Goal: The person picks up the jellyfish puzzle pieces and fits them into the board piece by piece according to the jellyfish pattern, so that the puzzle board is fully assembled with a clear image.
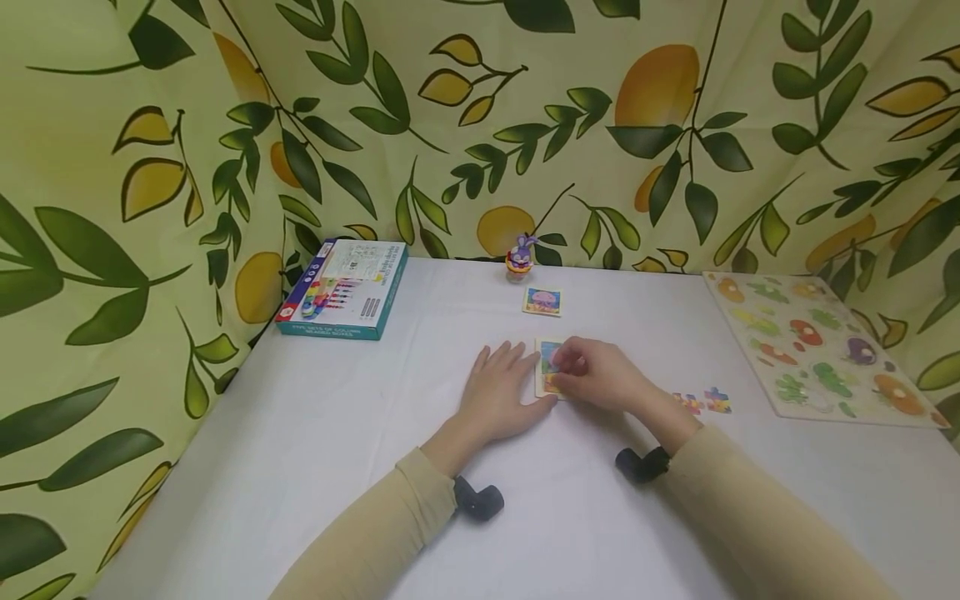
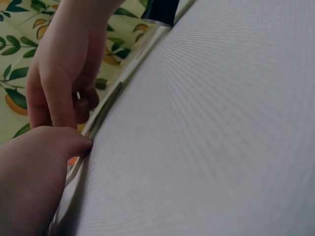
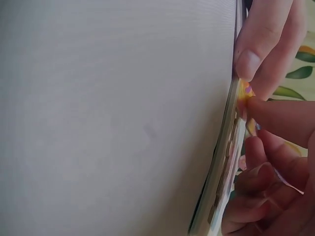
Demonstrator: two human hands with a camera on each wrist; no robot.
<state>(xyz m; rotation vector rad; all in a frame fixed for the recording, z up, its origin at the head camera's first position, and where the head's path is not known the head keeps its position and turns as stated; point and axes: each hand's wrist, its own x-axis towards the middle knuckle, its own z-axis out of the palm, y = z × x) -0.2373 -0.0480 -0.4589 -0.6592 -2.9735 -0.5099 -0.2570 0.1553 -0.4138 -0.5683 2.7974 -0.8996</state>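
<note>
A small jigsaw puzzle [image 1: 549, 357] in a pale frame lies on the white table, its bright picture partly covered by my right hand. My left hand [image 1: 491, 396] rests flat on the cloth to its left, fingers extended, the thumb at the puzzle's near edge. Over the puzzle, my right hand [image 1: 600, 375] has its fingers curled in. The right wrist view shows the thumb and a finger pinching a colourful jigsaw piece [image 3: 252, 126] at the puzzle's surface, mostly hidden by the fingers. Loose jigsaw pieces [image 1: 717, 400] lie right of the puzzle, partly behind the right forearm.
Behind the puzzle lies a small square picture card [image 1: 542, 302], with a purple rabbit toy [image 1: 519, 257] farther back. A boxed bead set [image 1: 343, 287] sits at back left. On the right is a vegetable puzzle board [image 1: 817, 346]. Patterned cloth [image 1: 465, 100] hangs behind the table.
</note>
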